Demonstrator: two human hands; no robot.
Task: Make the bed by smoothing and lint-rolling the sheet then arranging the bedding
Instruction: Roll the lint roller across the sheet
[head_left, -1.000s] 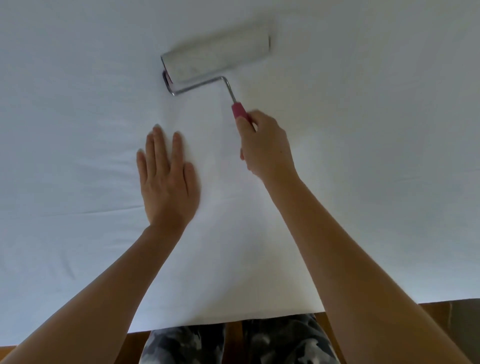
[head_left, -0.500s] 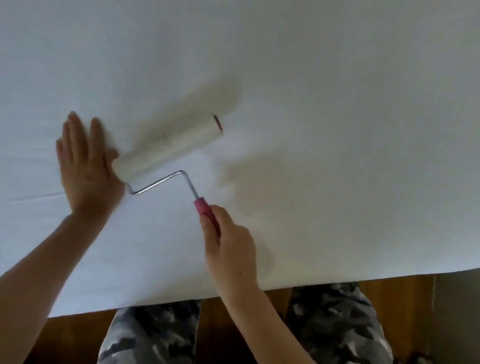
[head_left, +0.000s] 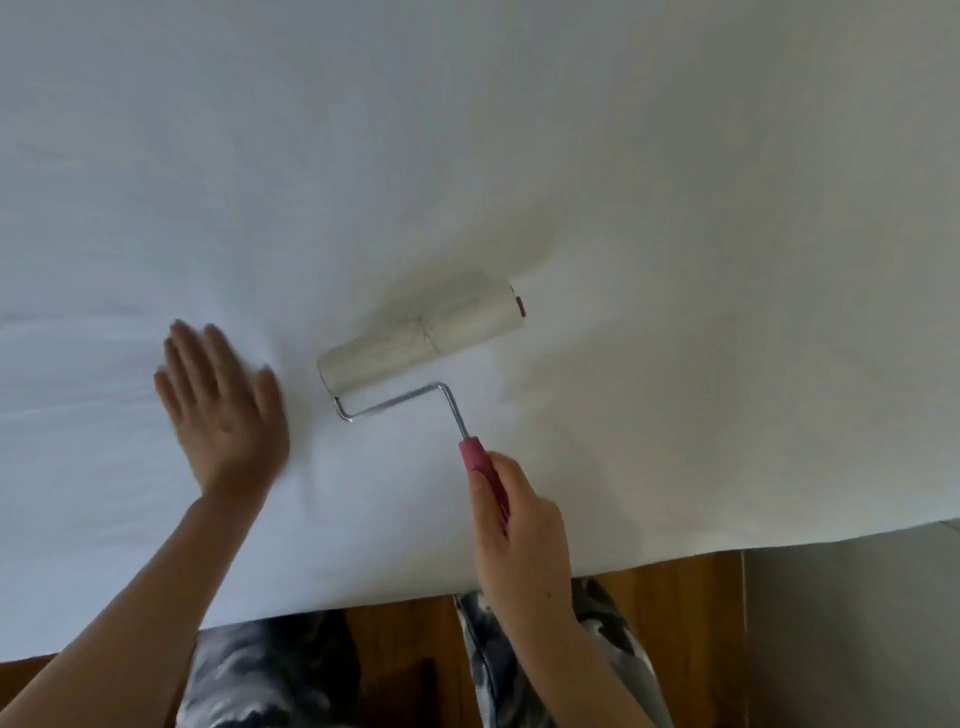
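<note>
A white sheet (head_left: 519, 156) covers the bed and fills most of the head view. My right hand (head_left: 519, 530) grips the pink handle of a lint roller (head_left: 421, 338), whose white sticky drum lies on the sheet with some hairs stuck to it. A bent metal rod joins drum and handle. My left hand (head_left: 223, 410) lies flat on the sheet to the left of the drum, fingers straight and pointing away from me, slightly blurred.
The bed's near edge (head_left: 675, 558) runs across the bottom. Below it are a wooden floor (head_left: 670, 649) and my legs in camouflage trousers (head_left: 270, 675). A grey surface (head_left: 857, 623) stands at the lower right.
The roller was pulled from far up the sheet back toward me and now sits right of my left hand. My left hand slid left, then came back toward the middle.
</note>
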